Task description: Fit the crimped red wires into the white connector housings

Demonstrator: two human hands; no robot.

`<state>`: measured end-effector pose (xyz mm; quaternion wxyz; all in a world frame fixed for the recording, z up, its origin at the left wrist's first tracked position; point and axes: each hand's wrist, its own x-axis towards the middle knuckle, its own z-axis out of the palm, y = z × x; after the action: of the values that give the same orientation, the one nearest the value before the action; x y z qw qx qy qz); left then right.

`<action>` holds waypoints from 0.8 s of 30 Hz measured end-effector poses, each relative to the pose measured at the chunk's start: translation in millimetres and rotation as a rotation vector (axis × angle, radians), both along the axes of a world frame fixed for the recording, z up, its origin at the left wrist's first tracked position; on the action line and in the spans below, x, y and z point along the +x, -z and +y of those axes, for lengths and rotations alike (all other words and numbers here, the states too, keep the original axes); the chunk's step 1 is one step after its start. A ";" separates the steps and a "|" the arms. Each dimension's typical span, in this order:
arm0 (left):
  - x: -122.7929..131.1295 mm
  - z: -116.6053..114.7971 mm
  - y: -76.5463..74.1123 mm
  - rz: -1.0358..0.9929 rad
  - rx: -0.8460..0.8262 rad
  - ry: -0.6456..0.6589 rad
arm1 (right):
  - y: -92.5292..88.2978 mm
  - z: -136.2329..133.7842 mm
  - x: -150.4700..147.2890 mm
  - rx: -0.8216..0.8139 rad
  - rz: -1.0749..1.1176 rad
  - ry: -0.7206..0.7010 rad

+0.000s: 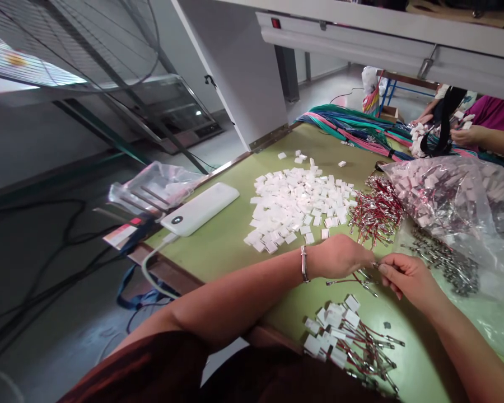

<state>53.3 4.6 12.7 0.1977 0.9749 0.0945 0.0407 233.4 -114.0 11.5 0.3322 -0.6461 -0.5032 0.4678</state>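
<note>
My left hand (340, 256) is closed, with short red wires (349, 280) ending in metal terminals sticking out beneath it. Its fingertips meet those of my right hand (407, 275), which pinches a small metal terminal (376, 265) between thumb and forefinger. Just beyond my hands lies a heap of red wires with crimped terminals (378, 210). A wide pile of small white plastic connector housings (296, 204) spreads to the left of it. Close to my body is a cluster of white housings (330, 330) with red wires attached. Loose metal terminals (449, 260) lie right of my right hand.
A clear plastic bag of white housings (453, 193) stands at the right. A white power bank (201, 210) with a cable rests by the left table edge (185, 274). Bundled green and pink wires (361, 131) lie at the back, near another person's hand (466, 136).
</note>
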 end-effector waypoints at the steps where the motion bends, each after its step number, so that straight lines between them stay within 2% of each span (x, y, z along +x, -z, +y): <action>1: 0.0 -0.2 0.5 0.013 0.027 0.020 | -1.3 -0.3 0.3 -0.018 0.004 -0.021; 6: 3.4 -8.2 5.5 0.106 0.127 0.032 | -1.8 -2.0 -6.7 0.040 -0.124 -0.056; 9: 4.3 -12.2 8.0 0.120 0.151 0.037 | 4.6 -2.5 -10.3 -0.016 -0.098 -0.009; 11: 3.8 -9.1 7.0 0.082 0.128 0.043 | 7.8 -1.7 -9.4 -0.012 -0.107 0.012; 14: 3.7 5.3 0.5 -0.068 0.006 0.062 | 7.8 0.2 -5.7 0.154 -0.302 -0.048; 15: 4.9 11.2 -2.4 -0.116 -0.043 0.014 | 6.9 0.5 -5.0 0.220 -0.383 -0.087; 17: 10.9 20.9 -7.6 -0.154 -0.093 -0.210 | 4.5 0.5 -4.4 0.321 -0.511 -0.178; 19: 22.2 25.8 -9.9 -0.120 -0.046 -0.414 | 1.8 0.0 -3.1 0.388 -0.602 -0.224; 21: 36.7 26.5 -8.7 -0.046 0.065 -0.447 | -1.1 0.0 2.9 0.442 -0.696 -0.181; 24: 55.9 27.9 -1.8 0.075 0.172 -0.443 | -5.4 2.6 25.6 0.485 -0.842 -0.023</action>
<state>109.2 32.5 14.4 0.0964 0.9444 0.3096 0.0547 259.0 -111.4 16.9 0.2355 -0.6775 -0.6957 0.0387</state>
